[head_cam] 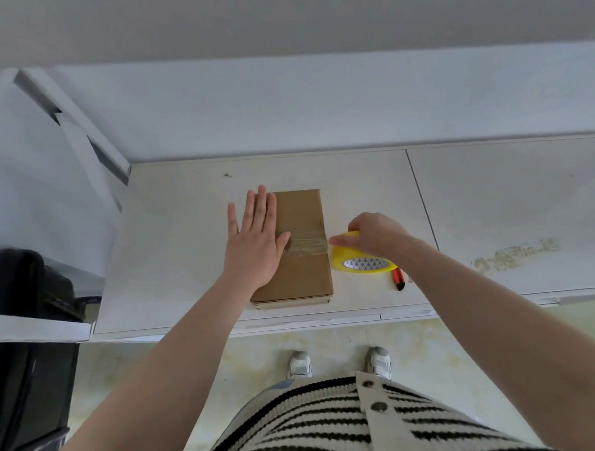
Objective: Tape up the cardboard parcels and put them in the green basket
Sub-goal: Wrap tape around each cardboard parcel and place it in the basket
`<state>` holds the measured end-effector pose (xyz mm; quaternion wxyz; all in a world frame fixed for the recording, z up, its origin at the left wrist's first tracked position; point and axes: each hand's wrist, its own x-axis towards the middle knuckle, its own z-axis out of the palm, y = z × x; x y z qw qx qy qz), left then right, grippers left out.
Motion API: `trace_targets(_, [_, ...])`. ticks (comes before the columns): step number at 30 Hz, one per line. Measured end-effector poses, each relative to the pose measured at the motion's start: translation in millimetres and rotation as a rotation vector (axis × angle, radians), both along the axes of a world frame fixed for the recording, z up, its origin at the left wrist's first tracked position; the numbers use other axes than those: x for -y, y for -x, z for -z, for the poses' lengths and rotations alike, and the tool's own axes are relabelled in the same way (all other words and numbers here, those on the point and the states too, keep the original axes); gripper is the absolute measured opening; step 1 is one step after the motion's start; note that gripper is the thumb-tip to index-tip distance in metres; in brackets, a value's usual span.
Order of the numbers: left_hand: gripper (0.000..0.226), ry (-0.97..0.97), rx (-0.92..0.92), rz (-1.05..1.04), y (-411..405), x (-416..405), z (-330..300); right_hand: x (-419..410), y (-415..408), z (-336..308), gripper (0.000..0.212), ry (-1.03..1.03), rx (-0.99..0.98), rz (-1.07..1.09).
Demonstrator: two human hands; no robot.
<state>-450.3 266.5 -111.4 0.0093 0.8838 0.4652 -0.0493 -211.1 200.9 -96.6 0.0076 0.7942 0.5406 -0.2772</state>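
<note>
Cardboard parcel [300, 259] flat under spread left hand [256, 242]; right hand [374, 236] grips yellow tape roll [358, 262]

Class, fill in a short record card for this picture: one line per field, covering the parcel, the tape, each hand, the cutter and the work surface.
parcel: brown cardboard box lying flat on the table, a band of clear tape across its middle
tape roll: yellow, at the box's right edge
left hand: flat, fingers straight, pressing the box top
right hand: gripping the tape roll
cutter: red and black, on the table just right of the roll
table: pale
green basket: not in view
</note>
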Motion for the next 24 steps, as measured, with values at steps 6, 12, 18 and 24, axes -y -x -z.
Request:
trace_targets(6, [0.071, 0.035, 0.166, 0.007, -34, 12, -14, 5, -4, 0, 0.051, -0.017, -0.008, 0.024])
trace_targets(12, [0.078, 0.083, 0.16, -0.067, -61, 34, -1, 6, -7, -1, 0.049, -0.026, -0.021, -0.023])
trace_targets(18, [0.091, 0.092, 0.163, -0.054, -50, 30, 3, 11, -18, -8, 0.036, -0.08, -0.291, -0.072])
trace_targets(24, [0.094, 0.112, 0.131, -0.102, -44, 29, 1, 2, -9, -8, 0.06, -0.084, 0.065, -0.055])
